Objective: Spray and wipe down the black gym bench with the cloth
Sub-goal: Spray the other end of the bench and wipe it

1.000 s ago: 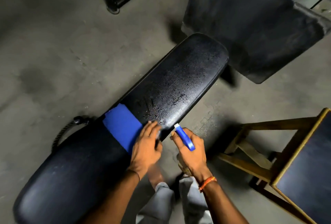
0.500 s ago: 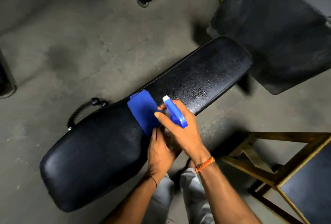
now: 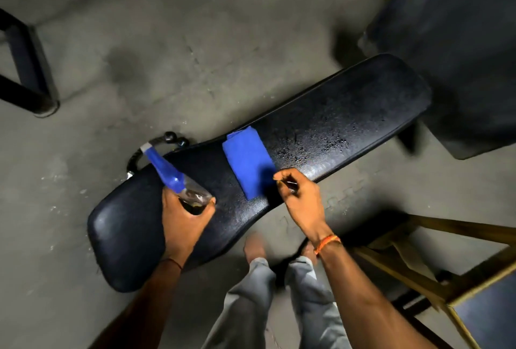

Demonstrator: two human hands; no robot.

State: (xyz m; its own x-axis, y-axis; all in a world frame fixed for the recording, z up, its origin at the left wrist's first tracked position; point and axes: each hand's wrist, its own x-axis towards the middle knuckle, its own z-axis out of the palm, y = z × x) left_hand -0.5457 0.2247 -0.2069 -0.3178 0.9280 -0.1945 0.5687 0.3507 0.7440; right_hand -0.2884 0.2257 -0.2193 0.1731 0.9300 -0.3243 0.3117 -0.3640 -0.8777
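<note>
The black gym bench (image 3: 349,114) runs diagonally from lower left to upper right, its far half speckled with spray droplets. A folded blue cloth (image 3: 247,163) lies flat across its middle. My left hand (image 3: 184,223) grips a spray bottle (image 3: 170,174) with a blue head and clear body, over the bench's near left part, nozzle pointing up and left. My right hand (image 3: 300,195) hovers by the bench's near edge just right of the cloth, fingers loosely curled, not holding the cloth.
A wooden-framed stool (image 3: 452,273) with a dark seat stands at lower right. A second dark pad (image 3: 458,49) sits beyond the bench's far end. Black metal frames (image 3: 30,75) stand at left and top. A rope handle (image 3: 156,147) lies behind the bench. My legs are below.
The spray bottle has passed from my right hand to my left hand and moved left over the bench. My right hand has come away empty beside the cloth.
</note>
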